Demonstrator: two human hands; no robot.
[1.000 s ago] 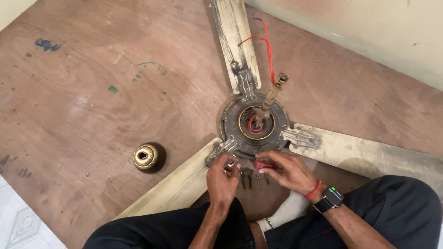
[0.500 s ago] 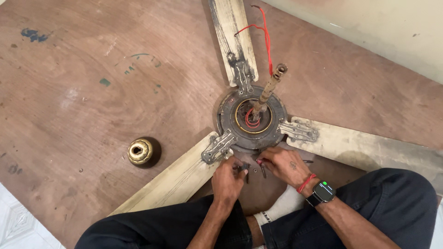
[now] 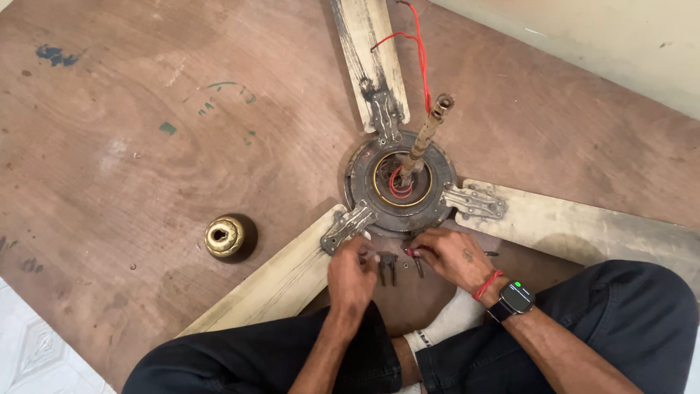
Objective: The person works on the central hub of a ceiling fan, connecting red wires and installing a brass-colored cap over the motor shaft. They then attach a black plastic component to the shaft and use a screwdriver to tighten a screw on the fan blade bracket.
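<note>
Low centre of frame, both hands (image 3: 350,271) (image 3: 452,255) pinch small bits beside the pliers (image 3: 387,267), fan hub (image 3: 401,182) just above.

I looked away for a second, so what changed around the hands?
Both hands, left hand and right hand, stay low at the near edge of the fan hub, by the pliers. No clear grasp or release shows. Blades and brass cup are unmoved.

Between the left hand (image 3: 352,271) and right hand (image 3: 452,253) the floor (image 3: 146,146) is crowded with pliers (image 3: 387,265) and small loose parts. The fan motor hub (image 3: 401,182), its upright rod (image 3: 426,131) and three blades (image 3: 270,281) block the front; open floor lies far left, apart from the brass cap (image 3: 224,236).
</note>
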